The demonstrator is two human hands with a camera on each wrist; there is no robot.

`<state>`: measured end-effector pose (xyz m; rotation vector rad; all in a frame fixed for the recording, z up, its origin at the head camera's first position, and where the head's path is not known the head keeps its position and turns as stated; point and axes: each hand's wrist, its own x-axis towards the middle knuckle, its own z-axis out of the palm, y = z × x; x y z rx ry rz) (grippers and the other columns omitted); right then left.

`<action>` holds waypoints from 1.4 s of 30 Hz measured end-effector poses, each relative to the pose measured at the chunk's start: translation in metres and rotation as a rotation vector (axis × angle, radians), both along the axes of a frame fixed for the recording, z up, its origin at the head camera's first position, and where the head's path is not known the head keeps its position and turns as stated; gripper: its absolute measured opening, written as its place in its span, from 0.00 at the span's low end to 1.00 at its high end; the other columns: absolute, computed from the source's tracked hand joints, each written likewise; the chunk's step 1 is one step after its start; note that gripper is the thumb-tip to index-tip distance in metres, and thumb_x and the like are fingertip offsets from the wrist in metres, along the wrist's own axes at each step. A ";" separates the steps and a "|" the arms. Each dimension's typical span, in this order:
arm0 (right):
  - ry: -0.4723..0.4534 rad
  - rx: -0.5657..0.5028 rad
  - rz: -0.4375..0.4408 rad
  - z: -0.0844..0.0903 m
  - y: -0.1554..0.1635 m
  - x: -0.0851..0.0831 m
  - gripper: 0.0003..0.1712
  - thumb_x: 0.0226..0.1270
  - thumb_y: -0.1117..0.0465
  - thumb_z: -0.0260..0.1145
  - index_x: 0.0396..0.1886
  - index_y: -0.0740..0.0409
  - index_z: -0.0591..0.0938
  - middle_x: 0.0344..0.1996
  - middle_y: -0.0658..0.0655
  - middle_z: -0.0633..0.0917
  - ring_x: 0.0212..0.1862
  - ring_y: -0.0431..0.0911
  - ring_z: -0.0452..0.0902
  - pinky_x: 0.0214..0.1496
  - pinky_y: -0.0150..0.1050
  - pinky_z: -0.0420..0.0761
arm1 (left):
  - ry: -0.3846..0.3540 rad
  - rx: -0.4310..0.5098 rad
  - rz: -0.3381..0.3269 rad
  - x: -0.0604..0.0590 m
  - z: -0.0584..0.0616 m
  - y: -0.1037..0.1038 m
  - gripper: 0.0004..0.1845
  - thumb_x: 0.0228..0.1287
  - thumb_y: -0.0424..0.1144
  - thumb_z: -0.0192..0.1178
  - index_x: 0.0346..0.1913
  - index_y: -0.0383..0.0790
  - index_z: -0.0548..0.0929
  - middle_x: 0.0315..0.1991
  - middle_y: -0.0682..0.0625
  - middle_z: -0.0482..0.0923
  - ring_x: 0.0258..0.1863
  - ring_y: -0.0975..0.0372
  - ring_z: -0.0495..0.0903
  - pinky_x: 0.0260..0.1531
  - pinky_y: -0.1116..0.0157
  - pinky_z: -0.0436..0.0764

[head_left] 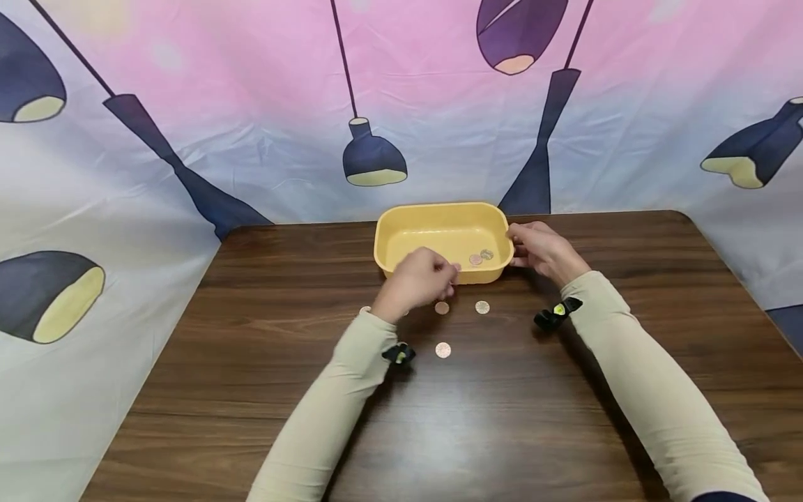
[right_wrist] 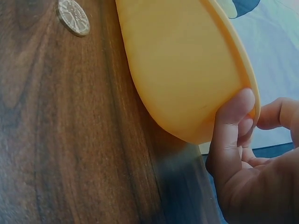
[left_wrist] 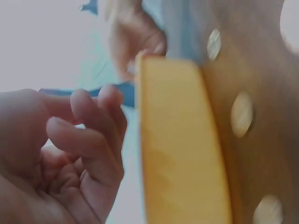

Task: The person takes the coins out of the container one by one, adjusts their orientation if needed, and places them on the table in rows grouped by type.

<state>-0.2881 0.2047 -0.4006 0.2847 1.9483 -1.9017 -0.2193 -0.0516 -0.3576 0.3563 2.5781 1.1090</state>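
At the far centre of the wooden table (head_left: pixel 564 418) sits the yellow tub (head_left: pixel 439 233), with two coins (head_left: pixel 481 257) lying inside near its right end. Right hand (head_left: pixel 544 251) grips the tub's right rim, thumb pressed against the outer wall. Left hand (head_left: pixel 419 279) hovers at the front wall, fingers curled together; whether they pinch anything cannot be told, and loose coins (head_left: pixel 442 350) lie just before the tub.
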 end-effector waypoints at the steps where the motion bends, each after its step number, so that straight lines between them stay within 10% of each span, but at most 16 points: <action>1: 0.000 -0.004 -0.004 -0.001 0.000 0.000 0.12 0.77 0.63 0.52 0.53 0.65 0.71 0.31 0.49 0.76 0.28 0.37 0.80 0.29 0.28 0.84 | 0.039 0.005 0.016 -0.002 0.004 -0.006 0.19 0.82 0.48 0.58 0.37 0.40 0.91 0.29 0.48 0.88 0.27 0.57 0.84 0.30 0.64 0.79; 12: -0.011 -0.001 -0.012 -0.009 -0.004 0.005 0.12 0.77 0.64 0.52 0.53 0.67 0.71 0.33 0.52 0.76 0.30 0.38 0.80 0.30 0.29 0.84 | 0.261 0.004 0.029 -0.022 -0.001 -0.040 0.12 0.79 0.41 0.60 0.47 0.37 0.90 0.37 0.49 0.85 0.34 0.58 0.77 0.38 0.61 0.77; 25: -0.015 -0.017 -0.053 -0.017 -0.002 0.003 0.17 0.78 0.63 0.51 0.59 0.69 0.72 0.35 0.52 0.77 0.30 0.39 0.81 0.31 0.31 0.85 | 0.149 -0.233 -0.173 -0.062 -0.018 -0.031 0.10 0.74 0.35 0.65 0.52 0.34 0.88 0.39 0.47 0.87 0.36 0.59 0.79 0.45 0.61 0.79; 42: -0.012 -0.005 -0.091 -0.016 -0.007 0.005 0.24 0.79 0.63 0.52 0.67 0.72 0.71 0.36 0.54 0.77 0.30 0.39 0.82 0.30 0.31 0.85 | 0.004 -0.270 -0.354 -0.085 -0.030 -0.026 0.17 0.72 0.27 0.57 0.57 0.39 0.88 0.47 0.45 0.86 0.39 0.59 0.78 0.43 0.64 0.76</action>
